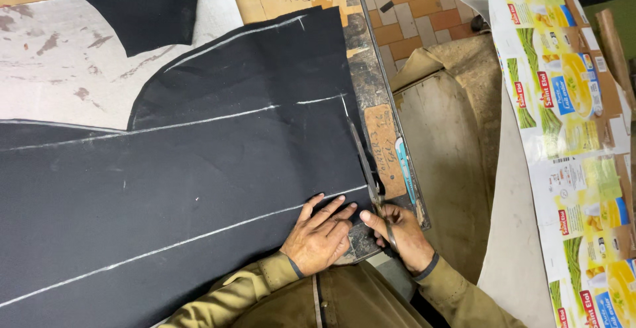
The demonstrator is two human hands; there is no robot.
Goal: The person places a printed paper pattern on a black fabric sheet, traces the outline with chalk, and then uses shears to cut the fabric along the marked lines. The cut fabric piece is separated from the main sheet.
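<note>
left hand (pixel 319 235) flat, fingers spread, pinning black cloth (pixel 199 169) at bench (pixel 66 69) edge; right hand (pixel 401 232) closed in scissors (pixel 368 169); judge: keep blades on chalk line (pixel 165 247), cloth taut, long cuts

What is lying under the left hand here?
The left hand lies flat on black cloth marked with chalk lines. The cloth covers the table beneath, so that surface is hidden there.

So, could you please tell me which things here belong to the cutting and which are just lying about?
In use:
left hand, flat on the black cloth
right hand, holding the scissors
chalk lines

Lying about:
cardboard tag
printed packaging sheet
smaller black cloth piece
</note>
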